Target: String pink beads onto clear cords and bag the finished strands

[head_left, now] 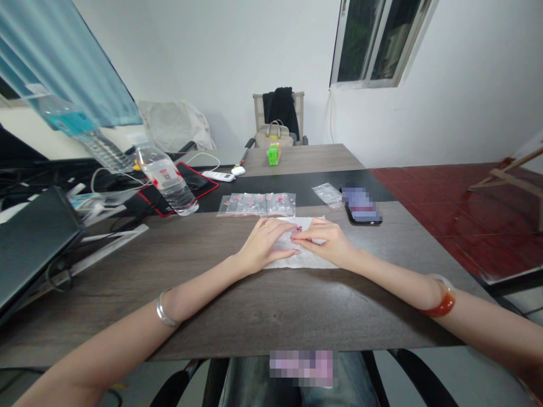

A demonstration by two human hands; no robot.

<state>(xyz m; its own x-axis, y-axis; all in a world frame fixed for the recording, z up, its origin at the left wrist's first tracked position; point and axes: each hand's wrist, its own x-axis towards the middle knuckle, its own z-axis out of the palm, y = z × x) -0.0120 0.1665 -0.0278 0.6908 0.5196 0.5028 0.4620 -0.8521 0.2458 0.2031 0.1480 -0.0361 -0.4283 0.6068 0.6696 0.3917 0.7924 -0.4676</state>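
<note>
Left hand [265, 246], right hand [324, 242] meeting on white tissue [303, 259] at small pink pieces [297, 229]; clear bags [257, 204] just beyond.

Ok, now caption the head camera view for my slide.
Left hand and right hand meet over small pink pieces on a white sheet.

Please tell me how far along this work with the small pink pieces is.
Done: a row of small bags with pink pieces inside lies beyond the paper.
In hand: the left hand and right hand meet on the paper, beside more pink pieces.
Still left: those pieces are outside any bag, and one clear bag near the phone shows no pink.
</note>
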